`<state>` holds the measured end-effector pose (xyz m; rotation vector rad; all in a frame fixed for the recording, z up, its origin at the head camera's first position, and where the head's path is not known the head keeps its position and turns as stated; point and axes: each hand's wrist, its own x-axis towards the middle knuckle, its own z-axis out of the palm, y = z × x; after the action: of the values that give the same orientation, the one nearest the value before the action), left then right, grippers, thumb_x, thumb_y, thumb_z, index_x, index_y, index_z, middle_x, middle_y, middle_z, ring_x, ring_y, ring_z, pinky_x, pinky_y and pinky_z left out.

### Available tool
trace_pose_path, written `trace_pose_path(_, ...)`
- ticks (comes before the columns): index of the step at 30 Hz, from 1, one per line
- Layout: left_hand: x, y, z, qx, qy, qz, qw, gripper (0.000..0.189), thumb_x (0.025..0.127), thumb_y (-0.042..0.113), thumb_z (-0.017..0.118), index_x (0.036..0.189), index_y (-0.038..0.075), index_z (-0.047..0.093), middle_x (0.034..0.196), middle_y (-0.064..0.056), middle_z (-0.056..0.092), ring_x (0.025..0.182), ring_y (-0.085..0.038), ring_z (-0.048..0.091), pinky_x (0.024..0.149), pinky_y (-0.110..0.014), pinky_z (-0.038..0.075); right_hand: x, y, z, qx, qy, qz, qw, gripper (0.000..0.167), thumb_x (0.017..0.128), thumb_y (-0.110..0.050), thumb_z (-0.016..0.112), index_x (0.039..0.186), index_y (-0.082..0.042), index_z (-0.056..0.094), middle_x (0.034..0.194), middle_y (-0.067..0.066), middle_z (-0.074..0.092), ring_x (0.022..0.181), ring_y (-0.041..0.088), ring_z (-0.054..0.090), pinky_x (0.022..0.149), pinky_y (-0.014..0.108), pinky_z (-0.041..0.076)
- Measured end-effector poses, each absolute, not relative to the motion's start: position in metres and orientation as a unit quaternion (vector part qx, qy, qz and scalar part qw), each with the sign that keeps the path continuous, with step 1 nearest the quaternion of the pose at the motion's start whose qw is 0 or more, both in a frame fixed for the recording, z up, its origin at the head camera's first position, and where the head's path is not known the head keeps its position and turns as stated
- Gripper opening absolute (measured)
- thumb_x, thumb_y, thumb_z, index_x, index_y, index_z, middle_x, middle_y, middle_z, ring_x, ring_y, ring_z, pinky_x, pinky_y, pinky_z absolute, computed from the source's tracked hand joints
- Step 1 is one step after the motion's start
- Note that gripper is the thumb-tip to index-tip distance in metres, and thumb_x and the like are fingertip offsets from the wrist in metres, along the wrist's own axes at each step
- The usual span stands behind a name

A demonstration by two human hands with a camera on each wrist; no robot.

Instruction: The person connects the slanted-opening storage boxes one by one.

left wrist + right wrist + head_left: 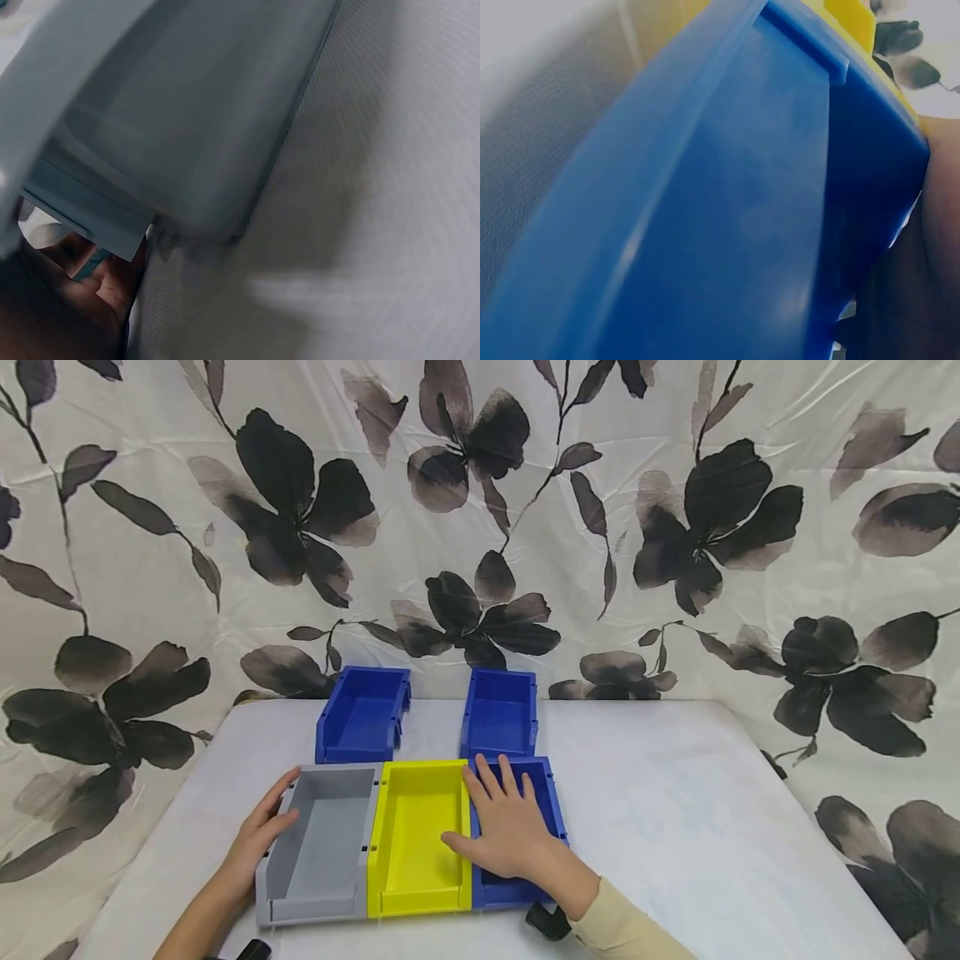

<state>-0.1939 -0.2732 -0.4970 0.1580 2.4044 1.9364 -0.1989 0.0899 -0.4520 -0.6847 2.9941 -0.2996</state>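
Observation:
A grey storage bin [330, 847], a yellow storage bin [423, 827] and a blue storage bin [558, 818] stand side by side on the white table, long walls together. My left hand [258, 835] grips the outer left wall of the grey bin, thumb over the rim; in the left wrist view its fingers [112, 289] show under the bin's lip. Spread nearly straight, my right hand [510, 831] lies over the blue bin, thumb reaching across the wall into the yellow one. It covers much of the blue bin. All three bins have nothing in them.
Behind the row stand two more blue bins, one at the left [363, 714] and one at the right [500, 714], with a gap between them. A floral cloth [585, 568] hangs behind the white table [675, 827]. Dark wrist gear [547, 922] shows below the right forearm.

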Motion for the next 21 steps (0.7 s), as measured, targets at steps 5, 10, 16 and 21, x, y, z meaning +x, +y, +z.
trace_pose_path(5, -0.194, -0.272, -0.497, 0.055, 0.779, 0.624, 0.021, 0.062, 0.103, 0.024, 0.046, 0.157, 0.017, 0.015, 0.162, -0.013, 0.000, 0.143, -0.044, -0.010, 0.105, -0.071, -0.005, -0.200, 0.090, -0.452, -0.215, 0.972, -0.088, 0.021, 0.094, 0.087, -0.073, 0.042, 0.157, -0.015, 0.017, 0.162, 0.006, 0.010, 0.146, 0.037, 0.002, 0.110, 0.065, 0.009)
trace_pose_path(10, -0.193, -0.272, -0.496, 0.046, 0.782, 0.622, 0.023, 0.063, 0.103, 0.025, 0.046, 0.157, 0.018, 0.016, 0.162, -0.013, 0.000, 0.142, -0.045, -0.010, 0.104, -0.071, -0.004, -0.201, 0.089, -0.451, -0.216, 0.972, -0.088, 0.020, 0.094, 0.086, -0.074, 0.045, 0.157, -0.017, 0.019, 0.161, 0.007, 0.013, 0.146, 0.037, 0.004, 0.110, 0.065, 0.007)
trace_pose_path(16, -0.191, -0.274, -0.497, 0.044, 0.780, 0.624, 0.029, 0.063, 0.103, 0.026, 0.046, 0.157, 0.018, 0.014, 0.161, -0.014, -0.001, 0.143, -0.044, -0.009, 0.104, -0.072, -0.003, -0.205, 0.092, -0.433, -0.246, 0.967, -0.064, 0.020, 0.082, 0.090, -0.069, 0.046, 0.151, -0.016, 0.036, 0.157, 0.010, 0.028, 0.142, 0.040, 0.022, 0.109, 0.066, 0.012)
trace_pose_path(21, -0.191, -0.275, -0.497, 0.044, 0.783, 0.620, 0.025, 0.063, 0.103, 0.026, 0.046, 0.157, 0.017, 0.015, 0.162, -0.013, 0.000, 0.143, -0.043, -0.008, 0.104, -0.072, -0.002, -0.220, 0.103, -0.407, -0.273, 0.956, -0.103, 0.034, 0.064, 0.094, -0.057, 0.052, 0.140, -0.012, 0.053, 0.141, 0.008, 0.051, 0.129, 0.031, 0.047, 0.104, 0.054, 0.037)
